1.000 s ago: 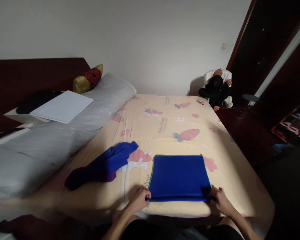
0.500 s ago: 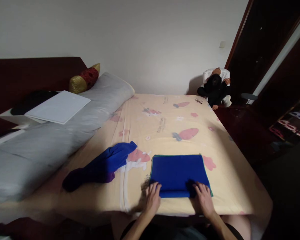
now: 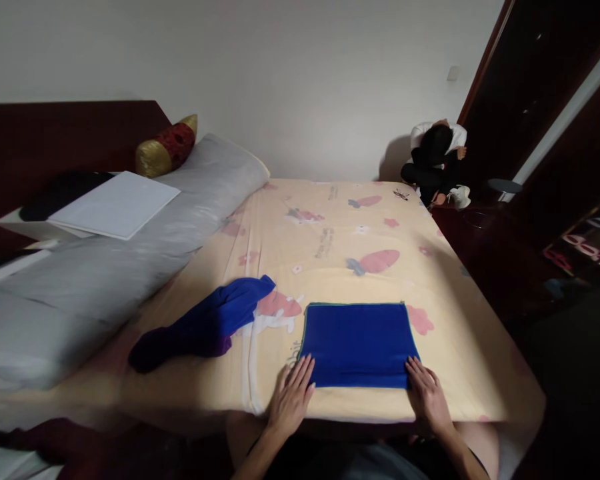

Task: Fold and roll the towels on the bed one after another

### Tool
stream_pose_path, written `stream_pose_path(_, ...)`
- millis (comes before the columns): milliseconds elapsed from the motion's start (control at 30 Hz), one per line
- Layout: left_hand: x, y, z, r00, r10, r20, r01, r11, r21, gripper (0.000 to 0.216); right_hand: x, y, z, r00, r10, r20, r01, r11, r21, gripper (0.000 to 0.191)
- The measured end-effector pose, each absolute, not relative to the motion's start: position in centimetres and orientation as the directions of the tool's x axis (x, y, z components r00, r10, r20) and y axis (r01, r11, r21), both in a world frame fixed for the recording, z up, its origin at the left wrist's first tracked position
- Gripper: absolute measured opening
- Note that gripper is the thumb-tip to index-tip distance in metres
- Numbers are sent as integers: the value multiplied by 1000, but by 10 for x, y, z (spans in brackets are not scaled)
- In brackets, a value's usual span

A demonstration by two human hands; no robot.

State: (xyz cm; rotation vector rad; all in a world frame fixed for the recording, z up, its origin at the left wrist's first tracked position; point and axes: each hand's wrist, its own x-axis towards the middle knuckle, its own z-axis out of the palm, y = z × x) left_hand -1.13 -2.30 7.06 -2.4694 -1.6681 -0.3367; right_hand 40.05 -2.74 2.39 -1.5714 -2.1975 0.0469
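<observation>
A folded blue cloth lies flat on the cream patterned bedsheet near the bed's front edge. My left hand rests flat and open at the cloth's near left corner, fingertips touching it. At the near right corner my right hand lies flat and open, fingers on the cloth's edge. A crumpled blue and purple cloth sits on the sheet to the left.
A long grey bolster runs along the bed's left side, with a white board and a gold and red cushion behind it. A person crouches in the far right corner beside dark wooden furniture.
My hands moved from gripping the cloth's near corners, slid over the folded cloth, and now lie flat at its near corners. The cloth has become shorter front to back.
</observation>
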Motion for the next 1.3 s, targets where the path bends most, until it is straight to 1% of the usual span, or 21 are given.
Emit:
stream_pose_path(67,-7,-24,73,333,902,275,936,-351,19,57,400,-31,25,-218,912,347,912,317,-261,49)
stream_pose_path(133,15,-27,78,396,881,260,906,-420,44,59,377,-34,30,-207,918,337,905,311,-291,48)
stream_pose_path(167,30,-28,80,466,850,244,868,-493,61,61,361,-34,35,-234,917,322,887,337,-316,48)
stream_pose_path(233,60,-30,86,605,766,215,766,-634,104,63,325,-34,44,-346,893,289,821,437,-367,48)
stream_pose_path(267,72,-31,88,644,737,204,729,-672,128,62,310,-33,48,-402,873,277,787,484,-383,48)
stream_pose_path(333,84,-31,89,661,727,182,709,-686,164,60,294,-30,54,-470,841,267,746,540,-389,47)
stream_pose_path(400,76,-28,88,631,758,163,741,-652,161,58,300,-28,56,-462,845,270,758,534,-374,45)
stream_pose_path(467,51,-24,84,569,806,162,800,-588,120,56,325,-26,54,-405,871,279,795,486,-363,44)
stream_pose_path(567,10,-20,76,398,891,218,906,-419,57,55,368,-28,47,-258,916,308,878,355,-322,46)
stream_pose_path(667,2,-20,72,278,916,291,952,-302,42,55,378,-31,44,-146,931,335,929,246,-276,45)
stream_pose_path(733,21,-21,73,300,908,294,941,-332,65,57,358,-31,47,-174,930,323,919,271,-285,44)
stream_pose_path(867,77,-19,78,525,825,209,821,-555,130,58,295,-27,59,-410,878,248,811,475,-343,46)
stream_pose_path(933,89,-16,78,570,802,176,793,-594,139,57,280,-22,61,-441,867,233,796,498,-345,48)
stream_pose_path(1000,82,-12,76,514,842,164,836,-534,126,55,286,-18,59,-385,892,238,831,447,-332,49)
stream_pose_path(1133,33,-7,67,282,938,199,949,-304,88,53,343,-14,44,-161,950,270,920,243,-307,53)
stream_pose_path(1233,8,-7,65,220,942,252,968,-243,64,54,379,-17,35,-63,945,322,956,150,-252,53)
stream_pose_path(1300,7,-6,71,194,932,307,974,-220,53,55,385,-20,36,-55,928,367,963,147,-227,50)
